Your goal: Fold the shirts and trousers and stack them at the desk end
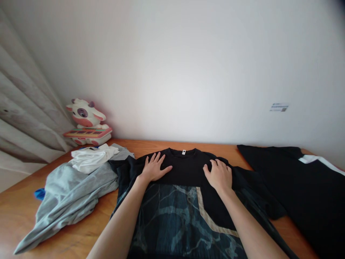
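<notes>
A black T-shirt [183,169] with a dark blue-green patterned lower part and a beige trim line lies spread before me, collar away from me. A small white label shows inside its neckline. My left hand [154,167] rests flat near the left shoulder of the shirt, fingers spread. On the other shoulder lies my right hand [219,174], open, with its fingers slightly bent and pressing on the cloth. Neither hand grips the fabric. My forearms cover parts of the shirt's lower half.
Left of the shirt is a heap of grey cloth [78,194] with a white garment [93,158] on top. A toy cow with a keyboard [87,124] stands at the back left by the curtain [27,97]. Another black garment [296,180] lies at right on the wooden table [107,221].
</notes>
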Tool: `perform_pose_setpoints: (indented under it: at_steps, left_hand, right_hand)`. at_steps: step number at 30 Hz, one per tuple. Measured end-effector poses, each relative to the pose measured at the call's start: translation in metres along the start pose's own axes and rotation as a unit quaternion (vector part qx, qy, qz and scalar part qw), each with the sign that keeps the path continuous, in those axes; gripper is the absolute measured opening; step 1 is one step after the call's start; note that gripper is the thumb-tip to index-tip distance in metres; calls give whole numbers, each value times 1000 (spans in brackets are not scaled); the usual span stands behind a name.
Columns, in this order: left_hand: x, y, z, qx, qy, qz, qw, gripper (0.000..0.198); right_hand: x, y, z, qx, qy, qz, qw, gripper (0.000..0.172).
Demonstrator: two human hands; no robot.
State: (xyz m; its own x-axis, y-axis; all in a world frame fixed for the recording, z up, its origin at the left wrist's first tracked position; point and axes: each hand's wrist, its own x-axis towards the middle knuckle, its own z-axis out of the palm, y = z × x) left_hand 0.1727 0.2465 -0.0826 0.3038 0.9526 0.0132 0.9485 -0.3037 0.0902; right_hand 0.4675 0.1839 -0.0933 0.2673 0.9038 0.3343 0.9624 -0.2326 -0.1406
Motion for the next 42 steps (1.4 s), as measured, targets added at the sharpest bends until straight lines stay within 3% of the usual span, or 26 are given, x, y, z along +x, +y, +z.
perform_pose_setpoints:
  at_steps: [7, 9, 13, 15, 18, 22, 25, 28, 31, 34, 37, 42]
  left_hand:
    - [-1, 0, 1, -15, 19, 15, 1000, 90]
    - [-1, 0, 3, -23, 40, 14, 999, 85]
    - [-4, 3, 3, -33, 124, 7, 992, 69]
    - [-7, 6, -2, -33, 157, 32, 987, 51]
    - [-11, 14, -13, -10, 127, 102, 987, 27]
    - [-19, 48, -30, -1, 98, 120, 988, 31]
    - [-33, 99, -37, -97, 105, 124, 982, 29]
    - [-55, 159, -34, -176, 54, 173, 968, 27]
    - [-78, 202, -22, -191, 29, 228, 954, 34]
    - [-93, 218, -6, -175, 40, 262, 948, 37]
    - [-100, 215, 4, -182, 45, 263, 946, 40]
    - [-100, 211, 1, -196, 25, 259, 945, 44]
  right_hand:
    - [7, 2, 3, -1, -168, 16, 986, 81]
    - [8, 5, 2, 21, -145, 0, 989, 81]
    - [3, 7, 1, 54, -57, -24, 997, 54]
    - [1, 6, -1, 56, -59, -37, 996, 49]
    - [4, 8, -10, 60, -86, -70, 992, 52]
    - [7, 39, -37, 60, -87, -52, 993, 41]
    - [2, 86, -60, 32, -60, 35, 997, 41]
    - [-9, 135, -72, 8, -79, 124, 989, 47]
    - [-18, 165, -69, 17, -114, 141, 983, 51]
    - [-22, 172, -57, 44, -121, 128, 983, 45]
    - [-19, 171, -46, 88, -114, 122, 982, 34]
    - [-6, 193, -48, 177, -23, 147, 973, 36]
